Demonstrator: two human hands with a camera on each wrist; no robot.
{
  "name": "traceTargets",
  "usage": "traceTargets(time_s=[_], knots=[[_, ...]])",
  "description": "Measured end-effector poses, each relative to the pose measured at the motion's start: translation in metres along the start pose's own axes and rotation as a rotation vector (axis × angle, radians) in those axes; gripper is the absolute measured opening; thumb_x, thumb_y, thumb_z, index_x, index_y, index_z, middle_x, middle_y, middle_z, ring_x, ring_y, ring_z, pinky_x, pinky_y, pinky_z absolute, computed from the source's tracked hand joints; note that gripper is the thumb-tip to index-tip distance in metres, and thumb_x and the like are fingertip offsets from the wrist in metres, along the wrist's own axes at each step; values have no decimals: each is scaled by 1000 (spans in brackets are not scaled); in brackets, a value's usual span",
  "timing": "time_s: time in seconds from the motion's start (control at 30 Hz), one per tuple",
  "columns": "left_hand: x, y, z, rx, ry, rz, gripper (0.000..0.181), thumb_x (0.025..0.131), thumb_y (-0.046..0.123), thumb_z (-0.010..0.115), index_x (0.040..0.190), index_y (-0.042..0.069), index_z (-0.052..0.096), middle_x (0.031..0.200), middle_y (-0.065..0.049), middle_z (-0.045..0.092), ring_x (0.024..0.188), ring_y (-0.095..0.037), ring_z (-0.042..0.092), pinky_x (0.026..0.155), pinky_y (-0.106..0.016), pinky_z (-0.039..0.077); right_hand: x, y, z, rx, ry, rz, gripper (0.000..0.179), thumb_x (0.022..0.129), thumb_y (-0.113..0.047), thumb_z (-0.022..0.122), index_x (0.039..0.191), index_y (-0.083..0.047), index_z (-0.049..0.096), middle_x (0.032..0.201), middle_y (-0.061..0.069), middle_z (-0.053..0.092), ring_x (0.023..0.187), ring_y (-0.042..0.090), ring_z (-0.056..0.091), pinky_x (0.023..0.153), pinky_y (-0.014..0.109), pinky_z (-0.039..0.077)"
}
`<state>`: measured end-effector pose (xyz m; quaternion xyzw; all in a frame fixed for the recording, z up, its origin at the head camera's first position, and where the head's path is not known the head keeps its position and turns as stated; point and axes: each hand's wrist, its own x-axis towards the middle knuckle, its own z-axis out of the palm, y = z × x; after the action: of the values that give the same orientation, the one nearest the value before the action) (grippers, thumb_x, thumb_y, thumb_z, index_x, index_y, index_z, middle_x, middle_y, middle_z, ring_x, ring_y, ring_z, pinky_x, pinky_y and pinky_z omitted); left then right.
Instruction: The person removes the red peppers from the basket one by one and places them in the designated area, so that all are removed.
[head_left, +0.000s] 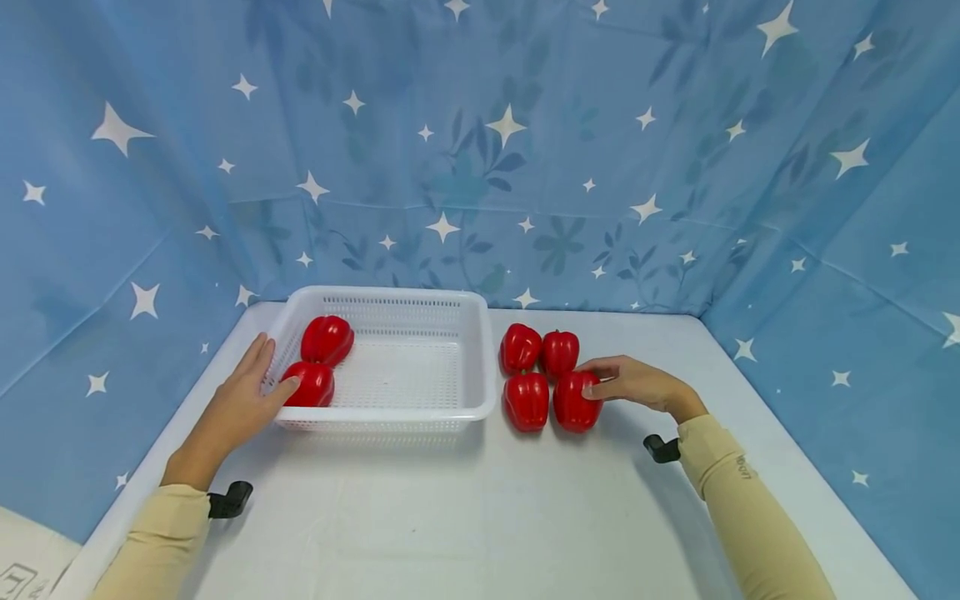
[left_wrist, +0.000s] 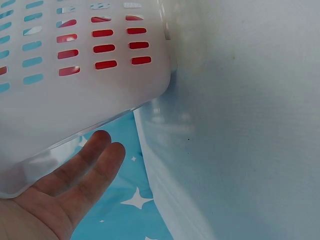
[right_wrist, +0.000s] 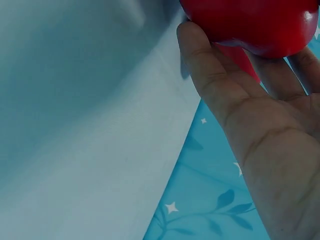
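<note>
My left hand holds the left side of a white plastic basket, its thumb over the rim and its straight fingers along the outside wall. The thumb tip overlaps the nearer of two red bell peppers inside the basket, the front pepper and the back pepper. In the left wrist view, red shows through the wall's slots. To the basket's right, my right hand grips a red bell pepper between thumb and fingers. The right wrist view shows that pepper above the thumb and fingers.
Three more red bell peppers stand beside the gripped one: one front left, one back left and one behind. A white cloth covers the table. A blue star-patterned curtain rises at the back and both sides.
</note>
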<state>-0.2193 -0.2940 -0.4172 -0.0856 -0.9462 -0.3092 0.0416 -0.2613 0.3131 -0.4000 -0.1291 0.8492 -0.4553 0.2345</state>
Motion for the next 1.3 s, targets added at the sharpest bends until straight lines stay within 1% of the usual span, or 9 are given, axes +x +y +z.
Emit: traceTargets(time_s=[0.23,0.5,0.63,0.77,0.93,1.07,1.17,1.23,1.3], knots=[[-2,0,0,-18,4,3,95,103,33,67,167,-7,8,174,-32,2,152,-64,16,92,-79,46,4,2,4,-39,6,26,66,93,-27,79,149,1,59,139,17,64,132,39,53,103,55,56],[1,2,1,-23,-3,0,95,104,34,65,168,-6,7,175,-31,1,153,-63,16,94,-78,46,4,2,5,-55,15,32,68,94,-29,79,152,-2,58,150,20,56,139,44,47,105,55,55],[1,2,1,-17,-5,-5,95,105,35,65,168,-6,7,175,-31,1,153,-62,15,93,-78,46,3,3,2,-63,22,33,68,93,-31,81,152,-6,60,152,20,56,139,44,46,104,55,55],[1,1,1,-16,0,-5,95,105,35,65,168,-6,7,175,-31,1,153,-63,16,92,-78,47,0,4,-3,-50,22,25,70,92,-31,81,153,-6,58,153,20,55,140,43,48,106,55,55],[2,-1,0,-7,7,3,94,104,34,66,167,-7,8,174,-31,2,152,-63,17,92,-77,47,-3,4,-11,-22,27,-33,70,97,-28,76,155,2,51,153,25,55,137,42,55,108,57,53],[1,-2,1,-6,4,0,95,104,35,65,167,-7,8,174,-31,2,152,-63,16,92,-78,47,-2,1,-16,1,79,-73,62,103,-26,69,153,7,51,149,27,58,131,42,62,109,61,51],[1,-2,1,-9,5,-4,95,104,34,67,167,-7,8,175,-31,1,153,-62,15,92,-78,47,1,-4,-17,1,143,-93,57,105,-24,67,150,8,54,145,26,62,128,45,64,109,61,51],[1,-2,1,-10,10,-2,95,103,33,68,167,-7,9,175,-31,2,154,-61,16,93,-77,47,2,-9,-16,-6,184,-104,54,105,-24,66,149,7,56,143,26,63,128,48,63,108,56,54],[1,-1,1,-11,9,-2,96,103,33,68,167,-7,9,175,-31,2,154,-61,15,93,-77,47,3,-14,-15,-15,215,-117,54,105,-24,66,148,7,57,143,26,63,128,50,61,104,47,57]])
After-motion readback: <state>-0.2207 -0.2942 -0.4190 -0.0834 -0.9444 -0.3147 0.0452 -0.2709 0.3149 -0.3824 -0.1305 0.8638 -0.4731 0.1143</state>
